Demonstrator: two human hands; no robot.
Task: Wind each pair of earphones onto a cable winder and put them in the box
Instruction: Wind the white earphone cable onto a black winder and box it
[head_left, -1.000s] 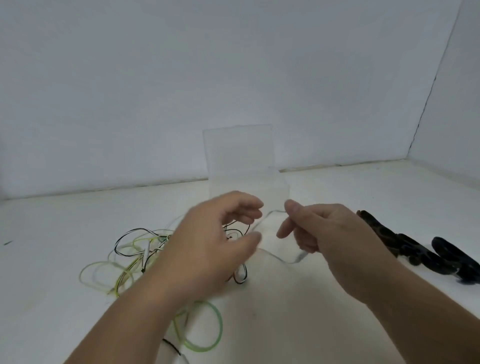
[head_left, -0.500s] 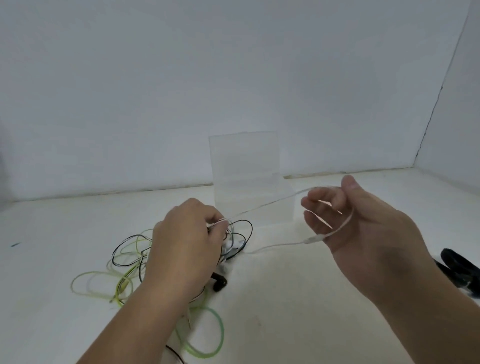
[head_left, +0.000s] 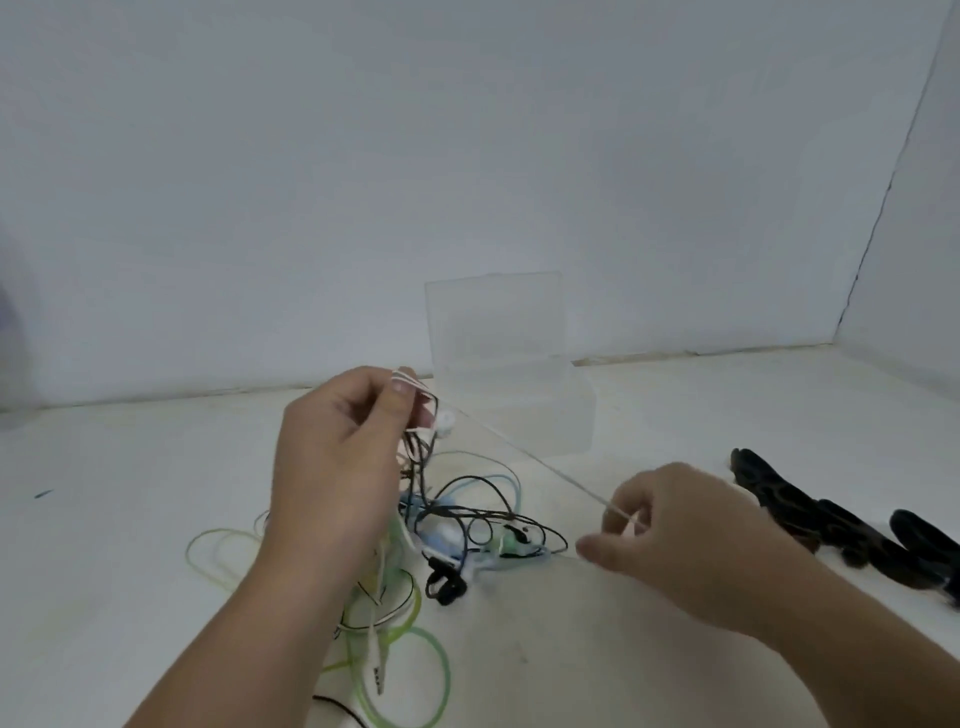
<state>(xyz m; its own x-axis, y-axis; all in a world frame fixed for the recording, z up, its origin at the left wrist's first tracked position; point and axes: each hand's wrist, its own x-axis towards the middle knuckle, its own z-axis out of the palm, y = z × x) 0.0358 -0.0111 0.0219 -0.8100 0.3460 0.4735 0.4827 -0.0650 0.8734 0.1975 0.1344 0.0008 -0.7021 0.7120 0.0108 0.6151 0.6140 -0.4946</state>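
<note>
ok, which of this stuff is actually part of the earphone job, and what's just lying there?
Job:
left hand, gripping loops of the thin white earphone cable
right hand, pinching that cable
tangle of black, green and blue earphones
clear plastic box, lid up
black cable winders

Lying about:
only a small dark mark on the white table

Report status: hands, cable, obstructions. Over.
Both pinching white cable: left hand high, right hand low, line taut. Black strands of tangle snag at left hand. Open box behind; winders lie right, untouched.
</note>
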